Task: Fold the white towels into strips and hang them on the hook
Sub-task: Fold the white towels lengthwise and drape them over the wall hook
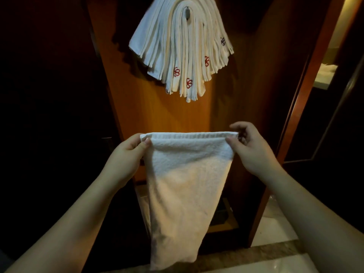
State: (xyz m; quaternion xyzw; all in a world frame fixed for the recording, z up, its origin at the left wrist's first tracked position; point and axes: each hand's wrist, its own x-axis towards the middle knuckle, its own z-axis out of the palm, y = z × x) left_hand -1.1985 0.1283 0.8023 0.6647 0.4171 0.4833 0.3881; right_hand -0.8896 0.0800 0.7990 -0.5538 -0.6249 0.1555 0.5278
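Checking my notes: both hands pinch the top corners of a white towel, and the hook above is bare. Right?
Not quite. The head view shows the hook loaded with folded towels. The left hand and right hand do pinch the towel by its top corners.

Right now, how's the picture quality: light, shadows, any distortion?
Head view: dim warm light; the held towel is brighter at its top, shaded lower; the hung towels cast a dark shadow on the wood panel; left side nearly black; wide-angle bending at the edges; both hands sharp.
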